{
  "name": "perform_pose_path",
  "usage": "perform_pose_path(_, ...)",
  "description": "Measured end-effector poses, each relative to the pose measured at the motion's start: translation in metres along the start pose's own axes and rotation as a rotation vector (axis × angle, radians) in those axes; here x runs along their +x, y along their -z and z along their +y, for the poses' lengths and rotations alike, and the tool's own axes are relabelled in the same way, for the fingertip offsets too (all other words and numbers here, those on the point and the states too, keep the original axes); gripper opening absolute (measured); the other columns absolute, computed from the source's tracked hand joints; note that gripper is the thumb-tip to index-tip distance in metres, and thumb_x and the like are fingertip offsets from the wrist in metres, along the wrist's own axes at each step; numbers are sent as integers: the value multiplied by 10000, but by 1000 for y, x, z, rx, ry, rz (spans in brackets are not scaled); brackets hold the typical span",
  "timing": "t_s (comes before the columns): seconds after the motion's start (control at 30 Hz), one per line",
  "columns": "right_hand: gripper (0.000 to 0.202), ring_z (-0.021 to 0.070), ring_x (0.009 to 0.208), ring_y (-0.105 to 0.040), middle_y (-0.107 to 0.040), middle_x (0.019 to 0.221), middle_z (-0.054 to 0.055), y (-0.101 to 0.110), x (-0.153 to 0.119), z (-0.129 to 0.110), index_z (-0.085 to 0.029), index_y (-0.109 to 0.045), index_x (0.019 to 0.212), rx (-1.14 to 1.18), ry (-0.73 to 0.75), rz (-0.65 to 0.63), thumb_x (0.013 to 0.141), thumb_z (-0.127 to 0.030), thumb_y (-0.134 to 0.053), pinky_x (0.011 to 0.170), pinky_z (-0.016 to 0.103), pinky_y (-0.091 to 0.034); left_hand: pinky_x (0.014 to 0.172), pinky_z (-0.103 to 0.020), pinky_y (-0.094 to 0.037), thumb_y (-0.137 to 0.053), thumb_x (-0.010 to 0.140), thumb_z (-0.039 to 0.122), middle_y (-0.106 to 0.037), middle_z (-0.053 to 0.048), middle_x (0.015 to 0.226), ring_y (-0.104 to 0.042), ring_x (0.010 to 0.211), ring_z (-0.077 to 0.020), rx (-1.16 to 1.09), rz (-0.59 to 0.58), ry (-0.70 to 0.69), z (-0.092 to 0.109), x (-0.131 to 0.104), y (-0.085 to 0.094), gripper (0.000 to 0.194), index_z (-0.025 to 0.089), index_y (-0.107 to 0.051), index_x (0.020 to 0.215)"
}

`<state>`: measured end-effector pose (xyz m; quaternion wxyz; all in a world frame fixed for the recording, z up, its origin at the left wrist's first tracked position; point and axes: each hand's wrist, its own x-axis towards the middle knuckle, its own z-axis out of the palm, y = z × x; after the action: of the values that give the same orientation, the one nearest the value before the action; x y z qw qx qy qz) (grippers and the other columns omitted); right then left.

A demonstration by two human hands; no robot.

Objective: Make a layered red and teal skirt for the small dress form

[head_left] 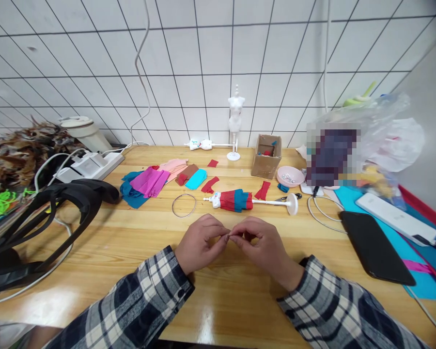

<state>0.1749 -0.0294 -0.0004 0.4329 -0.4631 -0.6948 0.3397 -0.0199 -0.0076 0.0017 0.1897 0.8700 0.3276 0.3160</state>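
My left hand (203,242) and my right hand (259,245) meet fingertip to fingertip above the wooden table. Both are closed in a pinch, and whatever lies between the fingertips is too small to make out. Just beyond them a small white mannequin (236,200) dressed in red and blue paper lies on its side, its round base to the right. A thin wire ring (183,205) rests left of it. Red paper scraps (263,190) lie around the mannequin. A second white mannequin (235,116) stands upright near the wall, with another (201,144) lying beside it.
Coloured paper (150,182) lies at the back left. A cardboard box (266,157) and a pink bowl (289,176) of small shiny pieces stand back right. A black phone (376,247) and white power bank (396,219) are right; a black headset frame (67,203) and power strip (90,167) are left.
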Motion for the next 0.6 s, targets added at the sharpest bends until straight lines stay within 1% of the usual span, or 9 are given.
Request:
perform_pose_path(0.13,160,126,530,-584,-695,713,15,18,7,3,-214,-738,833,225,-103,82,832,-367,-690,501,260,-488,841,-357,-477,-516,925,270,-704,-68,942,-616,895,-198,11,-28,33,-13,2,7,376,196,-596,1285)
perform_pose_path(0.17,197,128,531,-602,-714,759,21,25,10,7,-223,-740,916,250,-109,115,852,-395,-668,513,266,-509,880,-378,-471,-530,919,292,-691,-82,1006,-609,951,-214,74,-4,61,-20,6,9,413,193,-567,1319)
perform_pose_path(0.2,270,144,615,-655,-740,909,45,33,13,12,-242,-716,1075,240,-94,133,880,-409,-635,589,292,-551,920,-406,-458,-554,906,314,-673,-94,1062,-594,1007,-235,161,23,88,-27,11,10,437,192,-557,1326)
perform_pose_path(0.27,513,207,955,-703,-664,1262,97,48,20,24,-291,-486,1413,153,-23,170,924,-421,-569,789,369,-575,1013,-466,-411,-626,854,372,-608,-127,1224,-530,1168,-291,308,35,104,-44,22,11,527,190,-533,1339)
perform_pose_path(0.33,734,250,1303,-528,-518,1453,123,59,26,38,-295,-146,1566,-82,41,150,949,-401,-529,1020,478,-464,1043,-487,-392,-677,804,376,-587,-129,1260,-504,1218,-316,359,5,97,-60,33,9,506,187,-560,1259)
perform_pose_path(0.37,805,269,1383,-434,-482,1483,131,62,29,45,-274,-45,1578,-245,66,120,946,-389,-531,1086,533,-384,1022,-479,-415,-684,796,368,-603,-128,1222,-527,1191,-313,351,-14,97,-66,38,8,476,178,-564,1215)
perform_pose_path(0.4,858,291,1406,-396,-469,1492,139,62,30,51,-250,17,1579,-387,78,81,938,-378,-540,1114,582,-321,992,-464,-443,-677,803,355,-613,-127,1197,-552,1156,-302,334,-30,112,-70,41,7,449,174,-556,1195)
perform_pose_path(0.47,880,320,1354,-460,-528,1439,151,60,32,59,-212,74,1574,-592,56,33,942,-347,-523,1125,644,-246,960,-436,-474,-643,835,337,-620,-125,1181,-582,1119,-276,292,-44,132,-75,43,5,393,174,-545,1179)
perform_pose_path(0.6,772,303,1141,-628,-673,1256,119,51,31,55,-210,14,1581,-772,57,65,967,-293,-446,1118,641,-237,923,-381,-504,-584,892,410,-663,-115,1157,-632,1070,-237,214,-34,190,-71,36,9,389,175,-556,1200)
